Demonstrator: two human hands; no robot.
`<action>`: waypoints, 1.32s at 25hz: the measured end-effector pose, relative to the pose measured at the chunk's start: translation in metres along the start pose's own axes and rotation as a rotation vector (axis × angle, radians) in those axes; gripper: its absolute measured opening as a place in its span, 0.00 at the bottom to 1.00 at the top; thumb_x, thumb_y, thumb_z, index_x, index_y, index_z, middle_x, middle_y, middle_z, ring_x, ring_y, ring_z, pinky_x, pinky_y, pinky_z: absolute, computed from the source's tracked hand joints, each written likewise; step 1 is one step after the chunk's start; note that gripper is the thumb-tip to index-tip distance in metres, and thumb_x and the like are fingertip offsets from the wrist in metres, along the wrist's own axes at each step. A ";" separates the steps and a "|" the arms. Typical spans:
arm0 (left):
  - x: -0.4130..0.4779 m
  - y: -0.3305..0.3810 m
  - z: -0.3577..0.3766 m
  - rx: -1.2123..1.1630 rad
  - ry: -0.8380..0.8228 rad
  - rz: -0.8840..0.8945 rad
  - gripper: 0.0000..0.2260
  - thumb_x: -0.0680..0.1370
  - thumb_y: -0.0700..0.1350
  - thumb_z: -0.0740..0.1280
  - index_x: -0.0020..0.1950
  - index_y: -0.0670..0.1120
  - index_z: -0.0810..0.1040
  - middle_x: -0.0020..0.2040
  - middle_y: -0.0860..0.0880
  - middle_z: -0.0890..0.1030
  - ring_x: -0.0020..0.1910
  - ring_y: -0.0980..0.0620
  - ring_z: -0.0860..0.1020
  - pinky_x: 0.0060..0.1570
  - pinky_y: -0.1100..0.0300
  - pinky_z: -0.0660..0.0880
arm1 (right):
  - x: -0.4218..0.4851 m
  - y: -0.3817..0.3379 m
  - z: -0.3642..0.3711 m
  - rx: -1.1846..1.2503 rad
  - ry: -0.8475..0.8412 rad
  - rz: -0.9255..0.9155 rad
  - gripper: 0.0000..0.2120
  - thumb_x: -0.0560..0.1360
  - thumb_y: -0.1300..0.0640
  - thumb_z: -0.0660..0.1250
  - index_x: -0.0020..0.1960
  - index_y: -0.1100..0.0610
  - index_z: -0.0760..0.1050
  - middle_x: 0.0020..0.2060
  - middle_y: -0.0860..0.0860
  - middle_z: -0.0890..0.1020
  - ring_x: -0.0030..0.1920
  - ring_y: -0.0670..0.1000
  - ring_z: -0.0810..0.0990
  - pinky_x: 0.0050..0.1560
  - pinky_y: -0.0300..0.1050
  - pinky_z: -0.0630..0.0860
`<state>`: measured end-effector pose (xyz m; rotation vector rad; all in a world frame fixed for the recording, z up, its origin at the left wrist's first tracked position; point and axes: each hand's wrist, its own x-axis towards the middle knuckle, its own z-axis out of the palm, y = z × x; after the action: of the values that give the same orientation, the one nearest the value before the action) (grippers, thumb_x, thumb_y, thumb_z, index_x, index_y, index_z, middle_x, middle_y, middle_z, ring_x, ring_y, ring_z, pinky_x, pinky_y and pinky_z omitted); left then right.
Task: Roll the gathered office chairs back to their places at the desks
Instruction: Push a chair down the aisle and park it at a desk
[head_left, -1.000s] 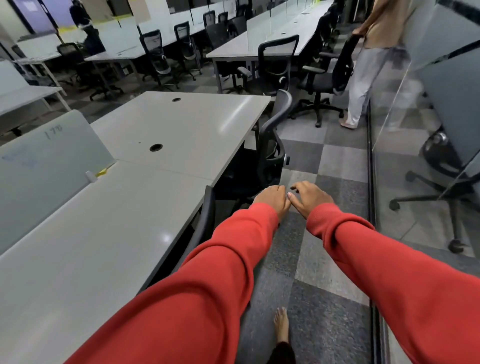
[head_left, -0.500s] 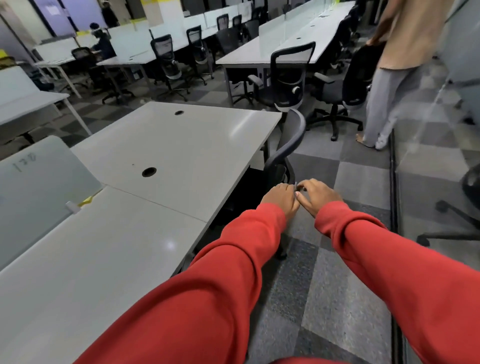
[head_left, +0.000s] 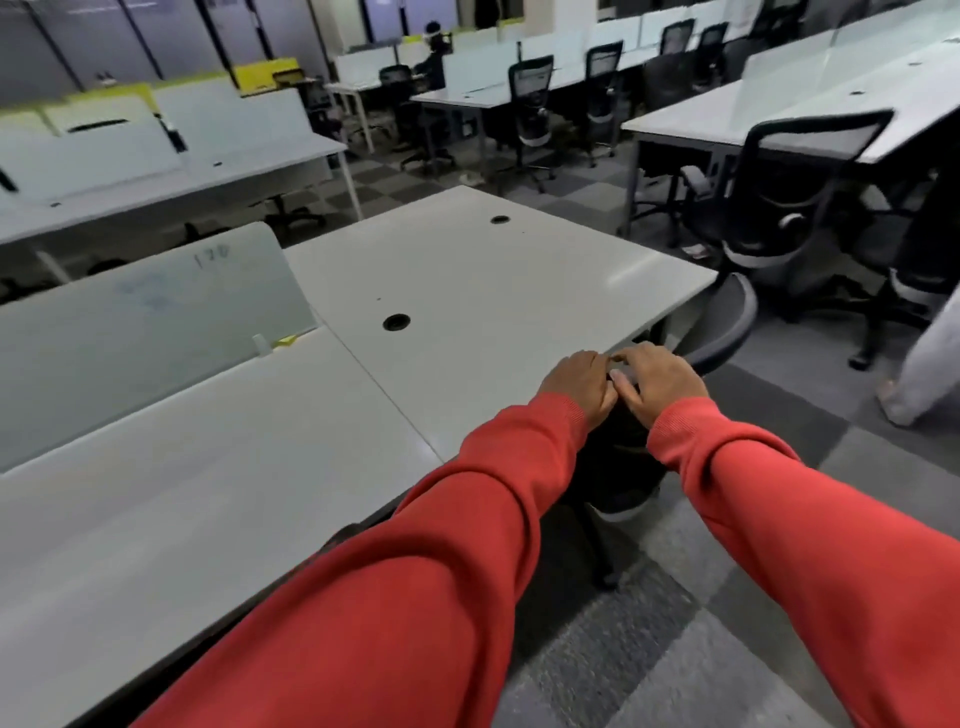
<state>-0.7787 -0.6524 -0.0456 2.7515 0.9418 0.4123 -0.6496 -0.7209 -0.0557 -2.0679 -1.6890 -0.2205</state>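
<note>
A black office chair (head_left: 724, 325) stands tucked against the near edge of the white desk (head_left: 467, 291). Its curved backrest top runs right from my hands, and its base and a wheel show below them. My left hand (head_left: 576, 384) and my right hand (head_left: 657, 382), both in red sleeves, lie side by side on the backrest's top rim, with fingers curled over it, right at the desk's edge. The seat is hidden under the desk and my arms.
Another black mesh chair (head_left: 795, 208) stands behind the desk at right, beside a long white desk (head_left: 831, 124). A person's light trouser leg (head_left: 930, 364) is at the far right. Further chairs (head_left: 530, 98) line the desks at the back. A frosted divider (head_left: 145, 322) stands left.
The chair has rolled in toward the desk with both hands still on its backrest. My view has swung left, and the standing person has slid to the right edge.
</note>
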 end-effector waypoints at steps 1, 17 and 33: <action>0.010 0.006 0.002 -0.016 0.010 -0.040 0.17 0.80 0.46 0.57 0.64 0.39 0.73 0.59 0.39 0.77 0.58 0.41 0.74 0.58 0.49 0.70 | 0.010 0.011 -0.001 0.003 -0.006 -0.023 0.13 0.78 0.55 0.65 0.59 0.61 0.77 0.52 0.59 0.80 0.54 0.60 0.78 0.57 0.54 0.72; 0.204 0.017 0.036 0.051 0.010 -0.368 0.22 0.81 0.48 0.57 0.73 0.40 0.63 0.70 0.41 0.69 0.69 0.44 0.67 0.65 0.50 0.65 | 0.185 0.163 0.039 0.073 -0.158 -0.192 0.17 0.81 0.49 0.59 0.66 0.56 0.73 0.60 0.54 0.77 0.59 0.57 0.76 0.61 0.52 0.70; 0.379 0.042 0.066 0.135 0.142 -0.734 0.22 0.81 0.48 0.57 0.72 0.38 0.64 0.71 0.41 0.69 0.74 0.44 0.60 0.71 0.52 0.58 | 0.360 0.291 0.061 0.221 -0.248 -0.593 0.18 0.80 0.50 0.62 0.66 0.57 0.73 0.60 0.53 0.79 0.59 0.55 0.76 0.60 0.50 0.70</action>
<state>-0.4468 -0.4559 -0.0216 2.2635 1.9546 0.4135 -0.2965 -0.4169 -0.0363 -1.4386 -2.3307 0.0438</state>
